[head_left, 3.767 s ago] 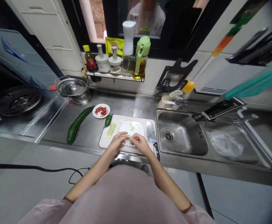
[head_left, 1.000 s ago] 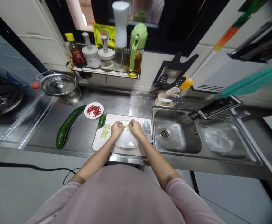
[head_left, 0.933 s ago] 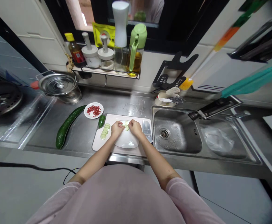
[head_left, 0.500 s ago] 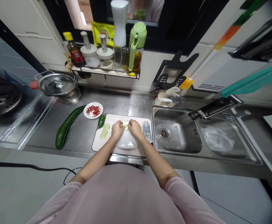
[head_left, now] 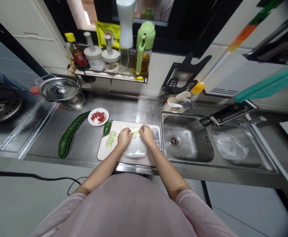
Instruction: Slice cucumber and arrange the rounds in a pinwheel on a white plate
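Both hands are over a white plate (head_left: 135, 150) that lies on a pale cutting board (head_left: 103, 154). My left hand (head_left: 124, 136) has its fingers closed at the plate's upper left, pinching what looks like a cucumber slice. On the other side, my right hand (head_left: 146, 134) has its fingertips closed on the edge of a cucumber slice (head_left: 137, 132). Several pale green slices sit between the hands at the plate's far part. A row of cucumber slices (head_left: 111, 139) overlaps on the board's left. Beside my right hand a knife blade (head_left: 156, 135) lies flat, partly hidden.
Left of the board are a cut cucumber end (head_left: 107, 128), a small plate (head_left: 90, 120) of chopped red pieces, and a long cucumber (head_left: 70, 136). A lidded steel pot (head_left: 73, 101) stands farther back. The sink (head_left: 188, 141) is at the right; a bottle rack (head_left: 111, 75) hangs behind.
My right hand has moved slightly to the right, showing more of the slices between the hands and covering more of the knife. My left hand has hardly moved.
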{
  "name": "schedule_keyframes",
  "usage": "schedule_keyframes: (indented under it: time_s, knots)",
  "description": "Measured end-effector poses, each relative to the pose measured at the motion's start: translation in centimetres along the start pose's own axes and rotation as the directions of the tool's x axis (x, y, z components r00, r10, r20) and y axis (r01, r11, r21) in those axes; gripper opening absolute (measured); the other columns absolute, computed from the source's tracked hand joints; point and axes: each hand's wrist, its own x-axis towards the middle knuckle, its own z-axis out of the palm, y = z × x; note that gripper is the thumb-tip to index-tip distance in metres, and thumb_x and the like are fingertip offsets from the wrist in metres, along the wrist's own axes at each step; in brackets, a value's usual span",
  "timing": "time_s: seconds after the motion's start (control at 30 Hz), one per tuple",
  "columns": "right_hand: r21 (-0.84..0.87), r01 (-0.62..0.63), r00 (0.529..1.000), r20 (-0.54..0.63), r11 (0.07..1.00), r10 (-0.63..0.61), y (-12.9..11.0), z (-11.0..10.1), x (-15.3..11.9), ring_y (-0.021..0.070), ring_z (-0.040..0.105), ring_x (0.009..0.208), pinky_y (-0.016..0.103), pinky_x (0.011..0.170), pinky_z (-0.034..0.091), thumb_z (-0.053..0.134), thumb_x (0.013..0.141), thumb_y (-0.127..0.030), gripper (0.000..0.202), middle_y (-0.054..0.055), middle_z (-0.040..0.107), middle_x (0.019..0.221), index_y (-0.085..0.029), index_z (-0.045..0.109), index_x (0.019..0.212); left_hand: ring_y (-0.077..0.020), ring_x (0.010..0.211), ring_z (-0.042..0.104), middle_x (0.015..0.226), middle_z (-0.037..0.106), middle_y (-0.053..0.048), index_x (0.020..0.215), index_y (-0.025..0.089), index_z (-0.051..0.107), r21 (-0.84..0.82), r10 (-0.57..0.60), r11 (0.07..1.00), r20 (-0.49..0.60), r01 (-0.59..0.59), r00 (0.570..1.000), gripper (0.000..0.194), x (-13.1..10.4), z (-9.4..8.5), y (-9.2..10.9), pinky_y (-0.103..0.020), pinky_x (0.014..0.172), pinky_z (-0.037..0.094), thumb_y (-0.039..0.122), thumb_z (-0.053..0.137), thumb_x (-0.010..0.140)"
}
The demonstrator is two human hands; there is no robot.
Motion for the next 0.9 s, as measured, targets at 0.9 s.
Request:
schedule_keyframes:
  time_s: [0.9]
  knots:
    - [-0.053,-0.05,0.997,0.052,0.997,0.052,-0.2,0.3,0.2,0.019,0.06,0.094,0.027,0.075,0.04,0.047,0.091,-0.027,0.02,0.008,0.064,0.108,-0.021,0.059,0.106,-0.018,0.085,0.058,0.096,0.064,-0.003,0.089,0.024,0.063,0.159,-0.05,0.986,0.023,0.045,0.999,0.016,1.0,1.2,0.1,-0.027,0.067,0.035,0.038,0.057,0.085]
